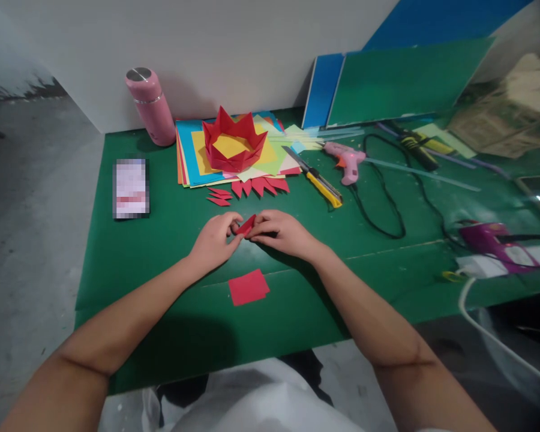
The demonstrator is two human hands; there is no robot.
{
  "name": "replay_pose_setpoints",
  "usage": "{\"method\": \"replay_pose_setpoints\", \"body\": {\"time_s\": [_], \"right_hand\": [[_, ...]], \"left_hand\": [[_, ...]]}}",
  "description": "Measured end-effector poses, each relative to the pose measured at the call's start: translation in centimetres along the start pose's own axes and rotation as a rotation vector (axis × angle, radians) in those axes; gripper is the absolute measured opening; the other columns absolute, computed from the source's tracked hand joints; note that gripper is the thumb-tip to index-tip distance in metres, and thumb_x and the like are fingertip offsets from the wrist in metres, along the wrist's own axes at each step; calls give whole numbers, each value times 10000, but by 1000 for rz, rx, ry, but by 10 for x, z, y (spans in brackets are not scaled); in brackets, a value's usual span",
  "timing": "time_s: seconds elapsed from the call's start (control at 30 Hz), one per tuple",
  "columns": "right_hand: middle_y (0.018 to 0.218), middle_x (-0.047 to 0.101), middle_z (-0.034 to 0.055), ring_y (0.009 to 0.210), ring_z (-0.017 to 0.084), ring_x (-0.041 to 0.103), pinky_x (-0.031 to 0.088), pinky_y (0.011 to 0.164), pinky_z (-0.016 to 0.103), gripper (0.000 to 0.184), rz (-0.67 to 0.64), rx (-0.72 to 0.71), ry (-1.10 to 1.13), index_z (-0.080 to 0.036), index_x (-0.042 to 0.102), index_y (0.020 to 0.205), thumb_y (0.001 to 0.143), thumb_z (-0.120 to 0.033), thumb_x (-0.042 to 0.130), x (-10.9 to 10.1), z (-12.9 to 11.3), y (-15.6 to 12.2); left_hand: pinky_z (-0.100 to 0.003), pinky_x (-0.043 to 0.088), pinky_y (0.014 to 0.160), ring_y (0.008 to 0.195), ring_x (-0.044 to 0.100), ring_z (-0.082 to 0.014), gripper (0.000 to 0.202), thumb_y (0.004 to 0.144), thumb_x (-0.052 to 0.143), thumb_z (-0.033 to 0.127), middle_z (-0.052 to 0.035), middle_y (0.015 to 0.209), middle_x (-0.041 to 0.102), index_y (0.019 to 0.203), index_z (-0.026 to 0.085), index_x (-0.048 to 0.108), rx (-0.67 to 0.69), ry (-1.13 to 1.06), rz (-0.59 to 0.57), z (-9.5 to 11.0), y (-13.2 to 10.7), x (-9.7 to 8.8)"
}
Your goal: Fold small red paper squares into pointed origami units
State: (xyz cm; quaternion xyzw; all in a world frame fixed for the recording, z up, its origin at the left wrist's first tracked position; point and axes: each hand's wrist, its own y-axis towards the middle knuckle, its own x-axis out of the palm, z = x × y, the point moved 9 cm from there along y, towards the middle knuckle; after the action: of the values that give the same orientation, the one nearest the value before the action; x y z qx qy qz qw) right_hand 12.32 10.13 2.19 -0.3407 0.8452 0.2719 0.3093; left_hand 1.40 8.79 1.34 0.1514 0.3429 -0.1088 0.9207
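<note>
Both hands meet at the middle of the green table (130, 258) on a small folded red paper piece (246, 225). My left hand (215, 242) pinches its left end with curled fingers. My right hand (282, 232) presses and grips its right end. A flat red paper square (248, 287) lies just in front of the hands. Beyond them lie several folded red paper points (258, 186) and a red paper crown (234, 145) that sits on a stack of coloured paper sheets (189, 156).
A pink bottle (150, 107) stands at the back left, a phone (131, 188) lies left. A yellow utility knife (317, 178), a pink glue gun (346, 162) with black cord, and a purple tool (490, 237) lie right. Blue and green boards (387, 84) lean on the wall.
</note>
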Motion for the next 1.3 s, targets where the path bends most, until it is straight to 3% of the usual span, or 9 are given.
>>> {"method": "replay_pose_setpoints", "body": {"time_s": [0.17,0.47,1.3], "right_hand": [[770,610,46,739,150,562,418,652,265,197,-3,-47,-50,-194,757,880,904,-280,582,-1,-3,0],[783,605,55,762,156,562,421,676,274,243,-55,-75,-91,-197,756,968,933,-276,528,0,-9,2],[809,599,75,764,159,542,400,675,275,275,-101,-78,-174,-182,754,963,946,-285,499,1,-16,0]], "left_hand": [[-285,451,692,732,548,-145,223,803,600,149,-15,820,612,1015,172,537,13,0,3,1,-1,0],[-290,464,716,732,555,-142,203,810,576,119,-14,802,614,1008,158,552,42,39,18,3,-1,-1],[-316,463,747,747,568,-157,194,816,581,103,-20,814,620,998,164,551,80,91,30,7,0,1]]}}
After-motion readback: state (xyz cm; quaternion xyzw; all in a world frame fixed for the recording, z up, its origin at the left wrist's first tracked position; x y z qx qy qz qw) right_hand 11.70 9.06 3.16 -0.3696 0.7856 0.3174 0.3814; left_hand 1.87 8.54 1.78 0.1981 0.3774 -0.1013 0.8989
